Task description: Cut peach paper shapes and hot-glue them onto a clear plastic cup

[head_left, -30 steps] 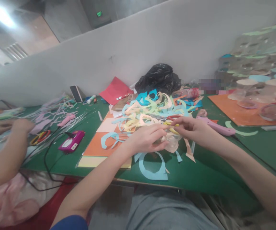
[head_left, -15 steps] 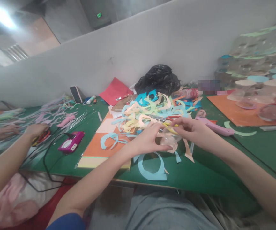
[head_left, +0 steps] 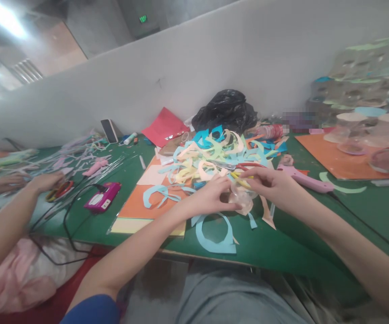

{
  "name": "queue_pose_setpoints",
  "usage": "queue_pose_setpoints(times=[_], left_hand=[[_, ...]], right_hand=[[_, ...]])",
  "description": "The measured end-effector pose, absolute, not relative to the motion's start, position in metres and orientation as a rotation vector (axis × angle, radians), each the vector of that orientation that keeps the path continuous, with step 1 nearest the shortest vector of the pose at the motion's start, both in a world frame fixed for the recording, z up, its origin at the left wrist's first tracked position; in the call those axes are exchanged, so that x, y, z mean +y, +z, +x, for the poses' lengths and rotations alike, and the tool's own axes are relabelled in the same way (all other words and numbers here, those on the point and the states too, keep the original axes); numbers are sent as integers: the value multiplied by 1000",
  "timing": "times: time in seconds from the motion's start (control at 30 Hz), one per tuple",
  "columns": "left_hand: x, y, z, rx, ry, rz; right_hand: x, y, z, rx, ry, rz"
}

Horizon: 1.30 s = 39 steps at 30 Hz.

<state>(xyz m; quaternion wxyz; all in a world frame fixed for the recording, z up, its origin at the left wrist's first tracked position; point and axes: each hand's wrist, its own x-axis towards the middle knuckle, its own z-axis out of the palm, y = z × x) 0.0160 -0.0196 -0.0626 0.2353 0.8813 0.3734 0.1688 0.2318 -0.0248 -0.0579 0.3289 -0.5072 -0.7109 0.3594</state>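
Low over the green table, my left hand point(head_left: 214, 196) curls its fingers and thumb round the side of a clear plastic cup-like piece point(head_left: 243, 200). My right hand point(head_left: 266, 181) grips the same piece at its upper right, fingers bent over the rim. A bright yellow strip point(head_left: 243, 181) shows between the hands; whether it is paper or a handle is unclear. Just beyond them lie scissors point(head_left: 227, 165) with red handles on a heap of curled paper offcuts point(head_left: 211, 155). A light-blue paper ring point(head_left: 203, 240) lies in front of the hands.
To the right rests a pink glue gun point(head_left: 307, 180) with a black cord. Stacked clear plastic pieces point(head_left: 366, 67) rise beyond an orange sheet point(head_left: 325, 157). A black bag point(head_left: 226, 110) sits by the wall. At left are a magenta power box point(head_left: 103, 197) and a co-worker's hands point(head_left: 47, 181).
The clear plastic piece has turned slightly between my hands. The whole view has shifted a little. The co-worker's nearer hand has moved slightly left, away from the coloured handles.
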Motion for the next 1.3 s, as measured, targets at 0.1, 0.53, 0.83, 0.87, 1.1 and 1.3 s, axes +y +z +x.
queue_pose_setpoints(times=[0.1, 0.53, 0.83, 0.87, 1.1, 1.3], left_hand=[[-19, -64, 16, 1010, 476, 2422], [-19, -61, 18, 992, 469, 2397], [-18, -64, 19, 959, 482, 2434], [-18, -63, 19, 956, 488, 2426], [-19, -63, 19, 929, 507, 2430], [-17, -65, 20, 933, 504, 2460]], right_hand=[[-27, -57, 230, -1827, 917, -1337], [-32, -63, 229, -1797, 886, -1338], [-33, -59, 224, -1741, 887, -1356], [-34, -58, 223, -1733, 886, -1357], [-35, -62, 222, -1749, 838, -1375], [-34, -62, 225, -1787, 820, -1336]])
